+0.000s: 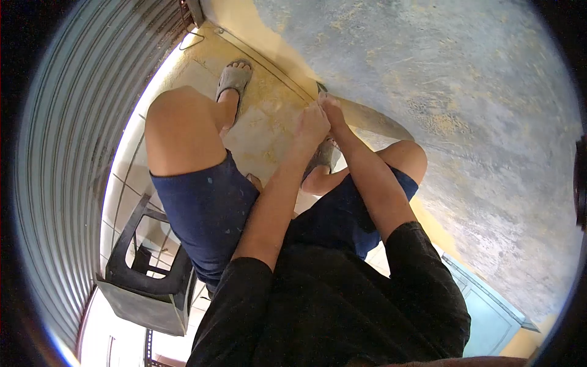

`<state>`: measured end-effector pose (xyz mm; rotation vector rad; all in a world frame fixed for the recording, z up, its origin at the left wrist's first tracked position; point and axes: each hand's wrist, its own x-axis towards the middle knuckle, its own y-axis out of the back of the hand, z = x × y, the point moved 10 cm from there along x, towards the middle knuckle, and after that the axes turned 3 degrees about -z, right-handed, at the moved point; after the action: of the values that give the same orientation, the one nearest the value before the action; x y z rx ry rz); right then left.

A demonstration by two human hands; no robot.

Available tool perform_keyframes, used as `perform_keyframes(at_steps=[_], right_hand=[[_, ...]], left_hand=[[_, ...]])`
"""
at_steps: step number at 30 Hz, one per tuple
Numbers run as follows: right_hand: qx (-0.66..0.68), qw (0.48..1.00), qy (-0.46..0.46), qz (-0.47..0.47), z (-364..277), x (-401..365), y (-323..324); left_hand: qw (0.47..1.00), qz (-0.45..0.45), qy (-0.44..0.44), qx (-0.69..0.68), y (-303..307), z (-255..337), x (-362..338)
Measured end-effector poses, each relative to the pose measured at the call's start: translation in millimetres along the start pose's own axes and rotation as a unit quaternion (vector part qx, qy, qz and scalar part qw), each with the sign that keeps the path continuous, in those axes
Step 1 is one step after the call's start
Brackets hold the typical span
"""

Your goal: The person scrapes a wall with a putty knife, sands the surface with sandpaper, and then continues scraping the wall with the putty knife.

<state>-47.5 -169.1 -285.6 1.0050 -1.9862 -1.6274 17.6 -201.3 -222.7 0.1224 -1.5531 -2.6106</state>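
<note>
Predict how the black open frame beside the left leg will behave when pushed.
The black open frame should stay stiff; its thick bars show no sag. It is probably fairly light for its size, given the large opening. Its flat, angular sides suggest sliding or tipping rather than rolling.

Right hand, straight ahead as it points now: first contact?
Probably the foot of the gray, yellow-mottled wall, just beyond the fingers of the right hand. The head view doesn't settle depth, so I can't tell whether there's still a gap or it already touches.
</note>
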Motion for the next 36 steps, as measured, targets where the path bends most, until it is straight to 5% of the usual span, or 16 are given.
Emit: perform_keyframes(at_steps=[2,5,9,11,12,14,17,24,27,29,30,32,36], right_hand=[[-0.09,0.988,0.064,-0.109,1,-6,-32],[-0.013,1.0,-0.022,0.002,-3,2,1],[-0.077,0.992,0.066,-0.079,-10,-9,-10],[0.277,0.952,-0.126,-0.041,16,-18,-2],[0.276,0.952,-0.124,-0.037,13,-14,6],[-0.046,0.986,-0.119,-0.107,9,-8,19],[-0.086,0.996,0.0,-0.036,-26,-21,56],[-0.054,0.996,-0.055,-0.041,12,-8,14],[-0.116,0.992,0.037,-0.017,9,14,-1],[0.094,0.995,-0.022,-0.027,3,-1,10],[0.095,0.995,-0.023,-0.03,3,1,5],[-0.035,0.993,0.095,0.056,-22,6,11],[-0.068,0.993,-0.008,-0.098,-19,22,-7]], left_hand=[[0.972,-0.04,0.137,-0.184,6,-17,-10],[0.976,-0.039,0.111,-0.184,-11,-22,7],[0.971,0.013,0.155,-0.18,-19,-26,9],[0.959,-0.033,0.186,-0.21,19,-16,-6],[0.96,-0.029,0.183,-0.209,13,-12,-7],[0.935,0.024,0.218,-0.28,-6,-13,-11],[0.931,0.029,0.209,-0.298,21,-1,-21],[0.975,-0.001,0.13,-0.181,-4,-1,-13],[0.948,-0.001,0.186,-0.257,13,-22,1],[0.986,0.03,0.109,-0.126,-13,-17,5],[0.985,0.027,0.11,-0.127,-15,-21,7],[0.979,-0.015,0.142,-0.144,-25,-33,14],[0.992,-0.048,0.103,-0.05,-1,-31,15]])
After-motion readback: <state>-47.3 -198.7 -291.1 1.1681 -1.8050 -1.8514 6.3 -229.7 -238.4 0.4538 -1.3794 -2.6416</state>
